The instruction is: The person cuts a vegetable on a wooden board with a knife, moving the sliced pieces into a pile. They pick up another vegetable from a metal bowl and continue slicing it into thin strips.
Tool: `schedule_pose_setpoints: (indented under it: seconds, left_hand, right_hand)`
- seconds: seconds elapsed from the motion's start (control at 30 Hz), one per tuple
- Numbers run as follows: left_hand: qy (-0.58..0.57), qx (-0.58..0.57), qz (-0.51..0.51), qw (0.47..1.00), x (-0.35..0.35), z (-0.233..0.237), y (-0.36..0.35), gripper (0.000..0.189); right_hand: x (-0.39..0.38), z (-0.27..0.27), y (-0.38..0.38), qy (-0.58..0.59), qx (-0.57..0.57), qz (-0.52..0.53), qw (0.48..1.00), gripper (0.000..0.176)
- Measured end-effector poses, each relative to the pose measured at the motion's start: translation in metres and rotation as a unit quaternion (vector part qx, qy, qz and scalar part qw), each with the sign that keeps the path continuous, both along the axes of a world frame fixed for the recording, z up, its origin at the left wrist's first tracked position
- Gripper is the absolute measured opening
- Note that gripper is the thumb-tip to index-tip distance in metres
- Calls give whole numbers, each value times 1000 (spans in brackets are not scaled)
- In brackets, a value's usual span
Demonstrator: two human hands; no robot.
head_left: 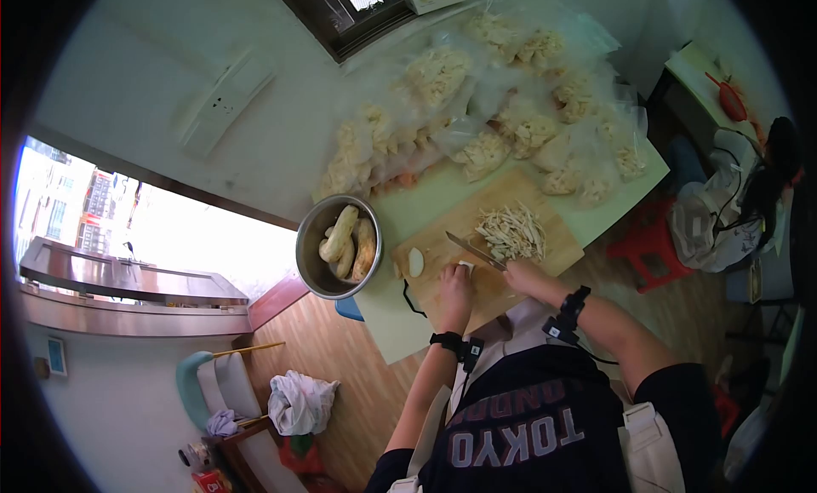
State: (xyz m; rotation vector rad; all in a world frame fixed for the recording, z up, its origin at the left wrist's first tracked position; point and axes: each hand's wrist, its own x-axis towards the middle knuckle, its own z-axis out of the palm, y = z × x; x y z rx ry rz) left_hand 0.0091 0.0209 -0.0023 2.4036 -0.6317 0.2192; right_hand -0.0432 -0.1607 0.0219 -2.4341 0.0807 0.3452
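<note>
My right hand (pixel 522 277) is closed round the handle of a knife (pixel 475 249), whose blade points to the upper left over the wooden cutting board (pixel 553 210). Just left of the blade, my left hand (pixel 456 287) presses its bent fingers on a small white vegetable piece (pixel 465 266), partly hidden by the fingers. Beyond the knife lies a heap of thin white vegetable strips (pixel 512 231). A pale oval slice (pixel 415 262) rests alone near the board's left end.
Left of the board, a steel bowl (pixel 306 267) holds several long, pale, brown-marked vegetables (pixel 340 230). Clear plastic bags (pixel 438 74) of pale cut pieces crowd the table's far side. A red stool (pixel 644 253) stands to the right, and a white bag (pixel 300 401) sits at the lower left.
</note>
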Motion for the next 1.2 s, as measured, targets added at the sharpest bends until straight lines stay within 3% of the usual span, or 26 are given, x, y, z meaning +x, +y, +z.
schedule_pose_setpoints:
  seconds: [0.3,0.57,0.7,0.73,0.8,0.83,0.9,0.93,1.0,1.2]
  left_hand:
    - [20,1,19,1000,-3,19,-3,20]
    - [28,-1,24,999,0,14,-1,17]
    - [29,9,24,999,0,14,0,8]
    - [26,11,22,999,0,13,1,8]
    - [22,13,17,1000,1,10,2,5]
    - [20,14,16,1000,2,14,1,5]
    - [15,8,19,1000,-2,19,1,6]
    - [16,8,21,1000,-2,18,1,6]
    - [20,5,21,1000,0,14,1,9]
    - [45,-3,31,999,0,7,1,16]
  right_hand:
    - [-27,50,5,-5,-105,68,992,14]
    - [-19,50,10,7,-88,72,993,14]
    - [5,6,18,-1,-64,40,997,15]
    - [12,18,17,-3,-62,39,997,15]
    - [24,40,12,237,151,-102,954,15]
    - [21,29,9,235,152,-103,955,15]
    - [7,11,6,33,52,-37,997,18]
    - [1,12,5,34,52,-35,997,18]
    - [-12,25,0,11,-54,44,998,17]
    - [-24,40,0,-11,-98,74,992,15]
